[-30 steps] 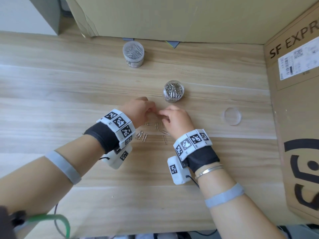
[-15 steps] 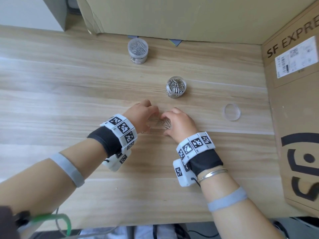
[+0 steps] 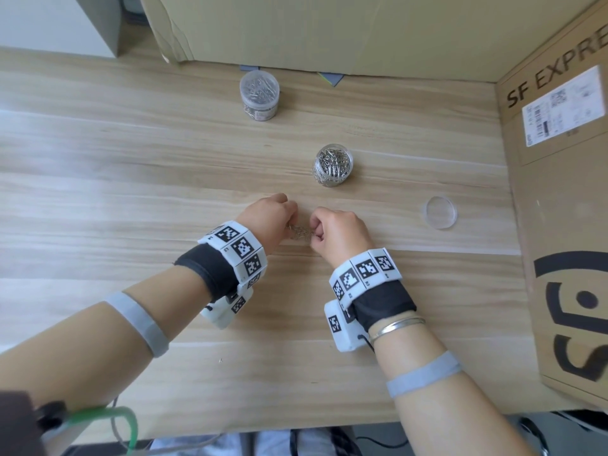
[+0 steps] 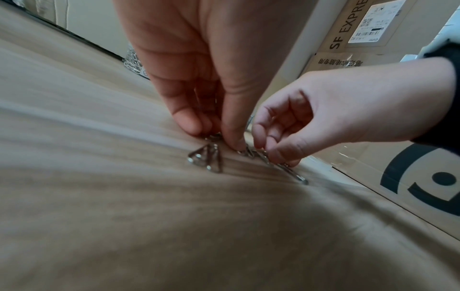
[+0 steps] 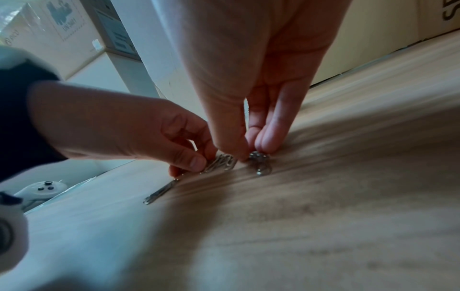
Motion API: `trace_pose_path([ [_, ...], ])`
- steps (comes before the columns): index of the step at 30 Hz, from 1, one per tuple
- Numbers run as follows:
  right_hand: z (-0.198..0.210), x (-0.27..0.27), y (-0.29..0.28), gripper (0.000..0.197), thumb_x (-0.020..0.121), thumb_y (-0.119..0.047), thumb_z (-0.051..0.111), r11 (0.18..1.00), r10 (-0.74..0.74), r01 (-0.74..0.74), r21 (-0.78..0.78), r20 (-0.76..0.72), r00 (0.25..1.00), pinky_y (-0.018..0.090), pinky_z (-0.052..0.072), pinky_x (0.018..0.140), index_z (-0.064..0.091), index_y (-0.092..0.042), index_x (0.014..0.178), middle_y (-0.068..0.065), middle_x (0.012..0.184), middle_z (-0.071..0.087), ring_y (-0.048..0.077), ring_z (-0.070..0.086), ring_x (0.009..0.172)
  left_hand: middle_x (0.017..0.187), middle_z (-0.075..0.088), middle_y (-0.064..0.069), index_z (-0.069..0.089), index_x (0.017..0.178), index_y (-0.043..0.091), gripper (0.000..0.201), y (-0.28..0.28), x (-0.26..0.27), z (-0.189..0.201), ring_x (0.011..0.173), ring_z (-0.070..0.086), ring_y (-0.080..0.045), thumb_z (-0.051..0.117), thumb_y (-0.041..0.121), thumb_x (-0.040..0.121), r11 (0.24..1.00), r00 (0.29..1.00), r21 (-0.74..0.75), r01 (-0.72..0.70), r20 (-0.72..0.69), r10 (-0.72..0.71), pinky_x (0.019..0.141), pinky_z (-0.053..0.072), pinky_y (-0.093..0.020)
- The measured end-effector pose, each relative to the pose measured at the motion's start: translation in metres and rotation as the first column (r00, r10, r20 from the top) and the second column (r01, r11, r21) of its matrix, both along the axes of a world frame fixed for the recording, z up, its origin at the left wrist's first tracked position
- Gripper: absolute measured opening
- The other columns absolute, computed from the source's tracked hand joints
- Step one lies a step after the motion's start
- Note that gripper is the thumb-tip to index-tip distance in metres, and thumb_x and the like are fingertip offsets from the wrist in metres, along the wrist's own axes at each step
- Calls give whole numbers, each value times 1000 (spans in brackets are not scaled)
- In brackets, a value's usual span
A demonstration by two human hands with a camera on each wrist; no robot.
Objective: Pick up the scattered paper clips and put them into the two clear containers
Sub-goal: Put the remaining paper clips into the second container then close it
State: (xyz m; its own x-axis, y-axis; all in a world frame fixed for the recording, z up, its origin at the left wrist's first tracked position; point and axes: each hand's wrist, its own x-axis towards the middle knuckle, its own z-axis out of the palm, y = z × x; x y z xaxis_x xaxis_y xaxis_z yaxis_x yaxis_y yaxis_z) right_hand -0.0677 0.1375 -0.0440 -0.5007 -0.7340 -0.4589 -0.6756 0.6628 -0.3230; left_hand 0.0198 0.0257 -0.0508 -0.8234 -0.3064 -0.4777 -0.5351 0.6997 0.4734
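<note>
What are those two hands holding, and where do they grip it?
Both pinch paper clips on the table with their fingertips: the left hand one bunch, the right hand another. Which part of each clip is unclear.

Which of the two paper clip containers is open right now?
The nearer container, just beyond the hands: no lid, clips exposed. The far container is capped.

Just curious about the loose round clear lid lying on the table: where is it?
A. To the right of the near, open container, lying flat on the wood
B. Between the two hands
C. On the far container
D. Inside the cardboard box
A: the lid lies flat on the table, right of the open container full of clips.
</note>
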Motion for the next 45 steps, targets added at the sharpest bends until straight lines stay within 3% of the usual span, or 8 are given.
trace_pose_path([
  [7, -2, -1, -2, 17, 80, -12, 56, 999, 26, -25, 21, -25, 999, 33, 52, 73, 59, -14, 97, 6, 91, 68, 28, 63, 86, 108, 53, -13, 56, 106, 5, 22, -4, -2, 0, 97, 56, -30, 59, 15, 86, 999, 999, 13, 33, 8, -33, 75, 39, -29],
  [15, 0, -9, 0, 19, 80, -12, 55, 999, 26, -25, 34, -14, 1000, 35, 52, 75, 60, -14, 99, 5, 91, 68, 28, 63, 87, 113, 51, -10, 56, 120, 18, 38, -4, -1, 0, 102, 55, -29, 64, 15, 83, 989, 988, 44, 140, -71, -137, 85, 45, -36],
  [23, 4, -11, 4, 14, 83, -17, 61, 999, 8, -9, 35, 6, 1000, 32, 52, 77, 64, -17, 97, 0, 92, 70, 22, 64, 89, 109, 55, -9, 64, 102, 12, 17, -5, -3, 0, 94, 59, -27, 61, 11, 84, 989, 986, 50, 136, -105, -130, 80, 47, -34],
  [27, -1, -9, 3, 13, 82, -14, 59, 999, -3, 3, 51, 4, 1000, 34, 53, 76, 63, -17, 94, 4, 89, 71, 27, 65, 87, 111, 55, -7, 63, 94, 11, 9, -7, -5, -1, 95, 57, -24, 59, 10, 86, 990, 989, 36, 137, -62, -135, 74, 38, -24],
  [31, -1, -8, 0, 15, 81, -14, 60, 998, -10, 8, 63, 19, 1000, 33, 53, 76, 61, -15, 96, 5, 91, 71, 26, 65, 87, 125, 51, -9, 50, 91, 22, 10, -5, -9, 0, 110, 51, -26, 47, 13, 92, 986, 986, 41, 162, 40, -164, 88, 41, -32],
  [34, 0, -9, -1, 16, 80, -13, 60, 998, -22, 20, 60, 30, 999, 31, 52, 77, 62, -15, 96, 3, 90, 71, 24, 65, 89, 116, 52, -13, 54, 95, 12, 7, -6, -9, 1, 94, 54, -27, 51, 10, 89, 990, 991, 48, 136, 13, -136, 79, 42, -32],
  [38, 0, -9, -1, 16, 81, -11, 58, 997, -42, 39, 59, 49, 998, 29, 49, 78, 63, -15, 96, 0, 90, 71, 21, 64, 91, 110, 51, -13, 54, 109, 6, 24, -10, -7, 1, 94, 57, -30, 54, 4, 86, 991, 990, 21, 135, -52, -133, 75, 42, -33],
  [45, -1, -13, -1, 14, 79, -10, 58, 999, -32, 31, 27, 22, 999, 27, 48, 75, 64, -16, 90, -1, 87, 70, 20, 64, 88, 105, 58, -10, 60, 99, 9, 18, -17, -5, -3, 97, 55, -28, 61, 5, 82, 993, 987, -33, 114, -111, -117, 78, 44, -34],
])
